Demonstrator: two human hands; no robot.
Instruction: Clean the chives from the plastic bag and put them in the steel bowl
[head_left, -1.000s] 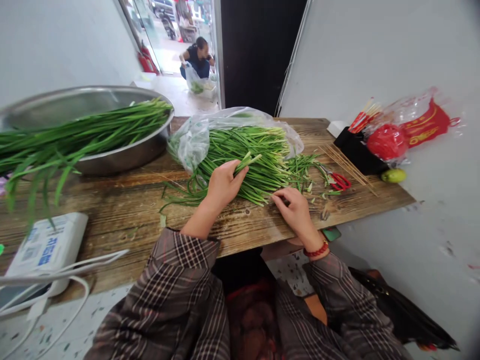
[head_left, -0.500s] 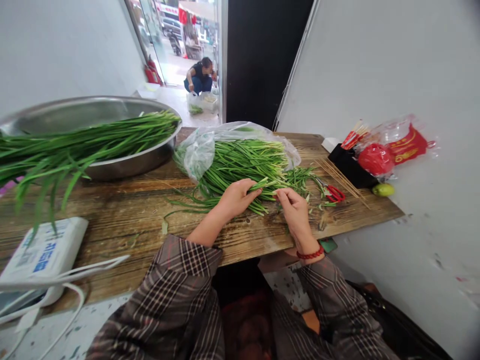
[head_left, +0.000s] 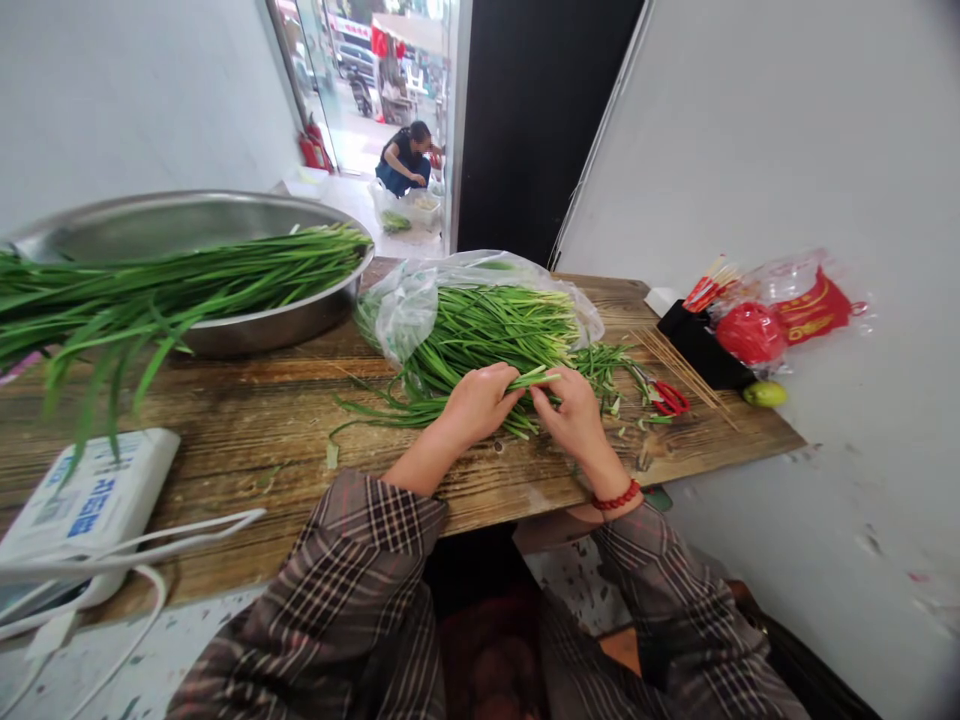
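My left hand [head_left: 480, 405] is closed around a few chives [head_left: 534, 378], their pale stem ends pointing right. My right hand [head_left: 574, 412] pinches at those stems, its thumb and fingers close to the left fingertips. Just beyond both hands lies a thick pile of chives [head_left: 499, 325], partly inside a clear plastic bag [head_left: 409, 300]. Loose green trimmings [head_left: 606, 362] are scattered to the right of the pile. Beside them rest red-handled scissors [head_left: 669, 398], their blades partly covered by scraps.
A large steel basin [head_left: 270, 335] with more chives overhanging its rim stands at left. A white box-like package [head_left: 105, 500] and white cables [head_left: 187, 540] are nearer. Thin sticks [head_left: 686, 370], a black holder [head_left: 701, 345] and a yellow-green fruit [head_left: 765, 393] lie right. Someone [head_left: 405, 160] crouches by the doorway.
My right hand has shifted left and up, closer to my left hand, onto the held stems. The view has moved slightly. The person at the doorway has changed arm position.
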